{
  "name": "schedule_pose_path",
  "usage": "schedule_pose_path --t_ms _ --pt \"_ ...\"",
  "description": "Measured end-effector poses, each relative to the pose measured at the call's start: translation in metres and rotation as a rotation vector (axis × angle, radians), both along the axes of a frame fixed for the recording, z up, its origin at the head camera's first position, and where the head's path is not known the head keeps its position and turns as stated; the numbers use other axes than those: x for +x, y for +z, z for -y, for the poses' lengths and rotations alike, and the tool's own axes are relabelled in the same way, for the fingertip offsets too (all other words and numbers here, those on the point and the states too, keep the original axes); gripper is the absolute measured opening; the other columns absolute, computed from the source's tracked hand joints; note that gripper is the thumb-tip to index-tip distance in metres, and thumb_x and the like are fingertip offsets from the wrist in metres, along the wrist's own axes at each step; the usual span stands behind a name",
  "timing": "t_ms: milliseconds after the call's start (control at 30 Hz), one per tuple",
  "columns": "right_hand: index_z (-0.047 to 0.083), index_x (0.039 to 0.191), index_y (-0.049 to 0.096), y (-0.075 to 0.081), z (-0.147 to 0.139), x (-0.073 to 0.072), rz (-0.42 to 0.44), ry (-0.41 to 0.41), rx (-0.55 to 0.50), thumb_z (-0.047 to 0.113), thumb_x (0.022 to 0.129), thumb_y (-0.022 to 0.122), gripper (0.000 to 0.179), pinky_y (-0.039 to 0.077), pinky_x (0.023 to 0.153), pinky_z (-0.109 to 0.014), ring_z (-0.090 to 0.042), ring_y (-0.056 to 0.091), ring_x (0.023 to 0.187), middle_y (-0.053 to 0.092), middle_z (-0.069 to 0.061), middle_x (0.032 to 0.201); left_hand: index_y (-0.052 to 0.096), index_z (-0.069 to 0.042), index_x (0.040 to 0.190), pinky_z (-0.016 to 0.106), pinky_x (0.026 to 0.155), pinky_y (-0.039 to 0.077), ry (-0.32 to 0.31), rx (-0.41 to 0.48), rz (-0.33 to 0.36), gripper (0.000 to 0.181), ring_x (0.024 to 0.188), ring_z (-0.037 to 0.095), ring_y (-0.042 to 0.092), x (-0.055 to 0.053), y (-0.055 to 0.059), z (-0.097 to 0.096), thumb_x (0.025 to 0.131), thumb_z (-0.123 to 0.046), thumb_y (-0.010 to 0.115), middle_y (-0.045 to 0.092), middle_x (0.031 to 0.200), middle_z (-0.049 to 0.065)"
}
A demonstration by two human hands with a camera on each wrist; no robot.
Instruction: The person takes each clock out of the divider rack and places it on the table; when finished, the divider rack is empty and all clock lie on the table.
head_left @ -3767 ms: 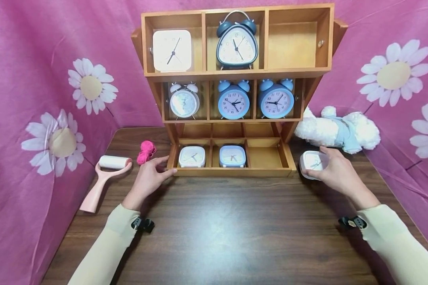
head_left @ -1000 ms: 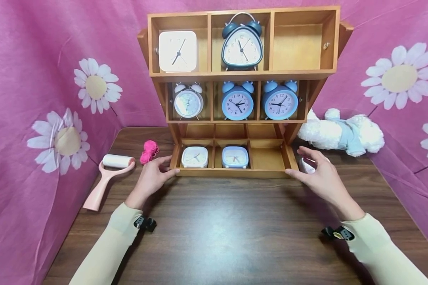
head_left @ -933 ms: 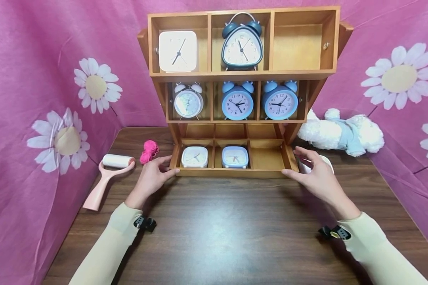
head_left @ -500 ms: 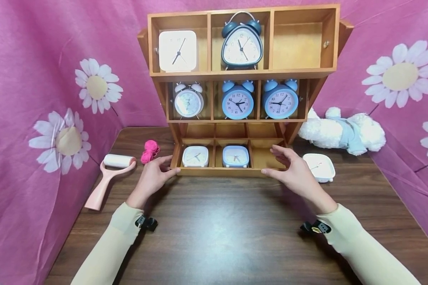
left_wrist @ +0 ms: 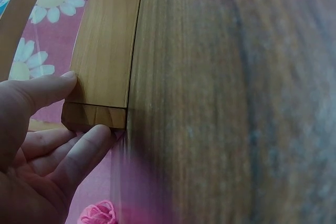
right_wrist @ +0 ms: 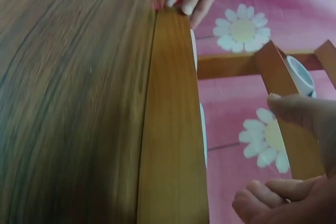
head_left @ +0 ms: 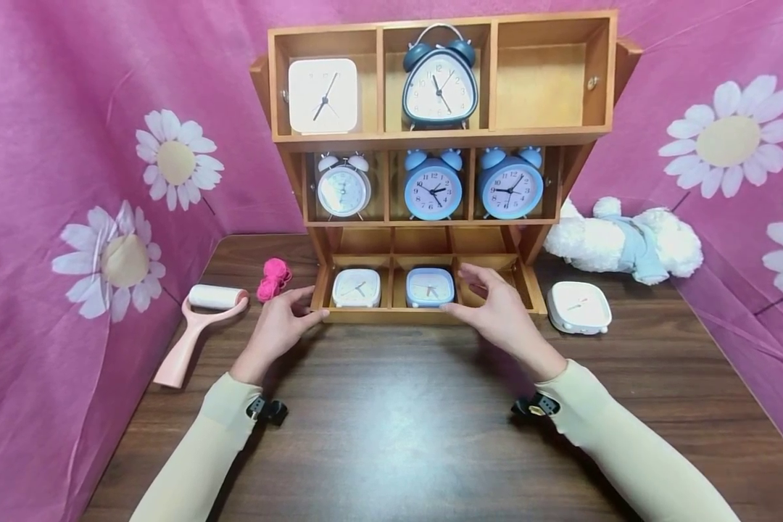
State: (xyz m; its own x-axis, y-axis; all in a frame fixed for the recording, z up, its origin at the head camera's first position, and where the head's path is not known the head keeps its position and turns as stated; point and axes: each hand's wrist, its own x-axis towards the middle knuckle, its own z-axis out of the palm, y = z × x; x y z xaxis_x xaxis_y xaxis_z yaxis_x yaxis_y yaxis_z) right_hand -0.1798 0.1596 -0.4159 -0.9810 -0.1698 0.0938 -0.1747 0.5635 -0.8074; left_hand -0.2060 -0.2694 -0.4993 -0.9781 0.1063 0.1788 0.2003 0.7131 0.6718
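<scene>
Pink cloth printed with white daisies hung behind and beside the dark wood tabletop. Toward the tabletop's back edge stood a three-tier wooden rack, clocks in its upper two tiers. Its bottom tray held a white clock in the left compartment and a blue square clock in the middle one. The left hand held the tray's front left corner, its grip closed thumb to fingers on the wood. The right hand was at the tray's front board, its grip wide and with hold of nothing, the thumb just beside the blue square clock. Near the tabletop's right edge lay another white clock, face up, and behind it a white plush toy. Pink yarn and a lint roller lay toward the left edge
</scene>
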Motion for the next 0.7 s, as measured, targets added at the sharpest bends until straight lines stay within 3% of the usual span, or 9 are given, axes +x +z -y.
schedule_pose_path --t_ms 100,233,300,467,567,700 --pt "-0.002 0.164 0.05 -0.003 0.013 -0.003 -0.003 -0.003 0.011 0.028 0.092 0.094 0.09 0.051 0.124 -0.057 -0.045 0.064 0.145 0.063 -0.025 0.156 0.075 -0.008 0.145 0.04 0.082 0.061 0.013 -0.021 -0.005 0.074 0.091 0.022 0.083 0.0 -0.001 -0.001 0.091 -0.056 0.091 0.087 0.107 0.013" --pt "-0.004 0.163 0.05 -0.006 0.025 -0.006 -0.016 -0.02 0.041 0.027 0.089 0.095 0.092 0.051 0.123 -0.058 -0.045 0.065 0.143 0.063 -0.027 0.154 0.074 -0.005 0.144 0.047 0.084 0.063 0.022 -0.026 0.005 0.07 0.092 0.026 0.084 0.01 0.017 -0.01 0.093 -0.05 0.09 0.087 0.106 0.016" --pt "-0.005 0.163 0.049 -0.007 0.03 -0.008 -0.024 -0.03 0.052 0.027 0.088 0.095 0.094 0.05 0.123 -0.059 -0.045 0.063 0.143 0.063 -0.027 0.154 0.073 -0.002 0.144 0.053 0.087 0.063 0.013 -0.015 0.016 0.068 0.095 0.032 0.084 0.018 0.032 -0.016 0.094 -0.045 0.09 0.086 0.107 0.02" --pt "-0.005 0.164 0.048 -0.009 0.039 -0.011 -0.027 -0.053 0.066 0.031 0.087 0.096 0.097 0.048 0.123 -0.06 -0.044 0.062 0.144 0.062 -0.027 0.155 0.073 -0.001 0.145 0.054 0.09 0.063 0.004 -0.009 0.021 0.067 0.097 0.032 0.084 0.024 0.042 -0.021 0.095 -0.043 0.089 0.086 0.108 0.02" --pt "-0.006 0.163 0.049 -0.011 0.044 -0.014 -0.032 -0.071 0.076 0.032 0.087 0.095 0.097 0.047 0.122 -0.059 -0.045 0.061 0.143 0.061 -0.028 0.155 0.072 -0.002 0.146 0.052 0.089 0.063 0.001 -0.014 0.019 0.068 0.097 0.032 0.084 0.022 0.037 -0.018 0.095 -0.044 0.089 0.086 0.109 0.019" --pt "-0.006 0.164 0.047 -0.014 0.051 -0.015 -0.022 -0.1 0.094 0.032 0.086 0.096 0.099 0.047 0.122 -0.06 -0.046 0.06 0.141 0.058 -0.028 0.156 0.073 -0.007 0.147 0.042 0.083 0.062 -0.012 -0.008 0.01 0.072 0.092 0.024 0.083 0.005 0.008 -0.003 0.094 -0.053 0.089 0.087 0.107 0.015"
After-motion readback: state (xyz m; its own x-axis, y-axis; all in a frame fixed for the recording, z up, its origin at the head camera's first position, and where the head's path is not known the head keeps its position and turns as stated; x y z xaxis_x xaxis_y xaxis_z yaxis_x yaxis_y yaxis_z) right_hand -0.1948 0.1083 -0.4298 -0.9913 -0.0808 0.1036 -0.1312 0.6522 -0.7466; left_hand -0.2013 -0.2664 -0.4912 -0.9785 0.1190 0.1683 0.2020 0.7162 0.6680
